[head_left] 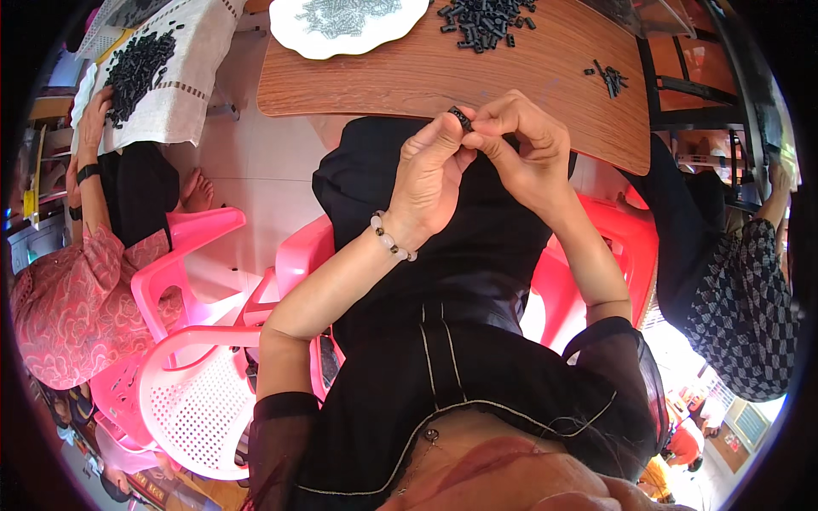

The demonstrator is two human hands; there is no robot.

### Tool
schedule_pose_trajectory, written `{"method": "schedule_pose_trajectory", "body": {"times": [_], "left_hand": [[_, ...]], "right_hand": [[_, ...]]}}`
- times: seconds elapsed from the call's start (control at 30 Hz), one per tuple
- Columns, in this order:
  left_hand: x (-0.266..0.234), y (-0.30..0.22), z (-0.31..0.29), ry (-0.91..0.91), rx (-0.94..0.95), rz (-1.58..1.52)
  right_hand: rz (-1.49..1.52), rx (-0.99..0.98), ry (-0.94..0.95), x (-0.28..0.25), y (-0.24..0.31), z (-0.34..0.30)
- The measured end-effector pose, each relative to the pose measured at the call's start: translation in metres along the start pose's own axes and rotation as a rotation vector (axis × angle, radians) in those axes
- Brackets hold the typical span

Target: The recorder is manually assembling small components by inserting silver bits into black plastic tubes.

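A small black plastic piece [461,118] is held just off the near edge of the brown wooden table, above my lap. My left hand [430,179], with a beaded bracelet at the wrist, pinches it between thumb and fingers. From the other side my right hand [527,152] closes its thumb and forefinger on the same piece. The fingertips cover part of it, and any smaller part in them is hidden. Beyond my hands lies a heap of similar black pieces [487,20]. A white scallop-edged plate [300,43] carries many tiny clear or silvery parts.
The wooden table [375,89] also bears a small cluster of dark pieces [610,81] at right. A co-worker's hand [92,119] rests by another black heap [141,72] on a cloth-covered table at left. Pink plastic chairs [200,409] stand beside me. Another person [741,315] is at right.
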State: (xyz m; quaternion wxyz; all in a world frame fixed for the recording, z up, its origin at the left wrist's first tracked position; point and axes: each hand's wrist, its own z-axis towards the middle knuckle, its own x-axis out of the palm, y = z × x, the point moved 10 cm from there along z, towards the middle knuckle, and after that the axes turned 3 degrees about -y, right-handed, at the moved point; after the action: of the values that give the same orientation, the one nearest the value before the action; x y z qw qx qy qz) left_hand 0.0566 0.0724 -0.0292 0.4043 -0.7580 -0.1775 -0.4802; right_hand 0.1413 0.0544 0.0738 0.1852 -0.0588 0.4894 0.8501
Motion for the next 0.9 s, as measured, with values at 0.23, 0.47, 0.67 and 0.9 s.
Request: {"method": "schedule_pose_trajectory", "body": {"times": [0.23,0.47,0.67,0.9], "left_hand": [[0.000,-0.001,-0.001,-0.029,0.019,0.024],[0.001,0.002,0.000,0.003,0.010,0.025],[0.002,0.002,-0.003,0.013,0.013,0.045],[0.007,0.005,-0.005,0.033,0.005,0.038]], "right_hand": [[-0.028,0.216,-0.049,-0.005,-0.002,0.008],[-0.047,0.141,0.244,0.012,-0.004,0.010],[0.086,0.210,0.168,0.008,-0.011,0.008],[0.003,0.142,0.144,0.007,-0.006,0.006]]}}
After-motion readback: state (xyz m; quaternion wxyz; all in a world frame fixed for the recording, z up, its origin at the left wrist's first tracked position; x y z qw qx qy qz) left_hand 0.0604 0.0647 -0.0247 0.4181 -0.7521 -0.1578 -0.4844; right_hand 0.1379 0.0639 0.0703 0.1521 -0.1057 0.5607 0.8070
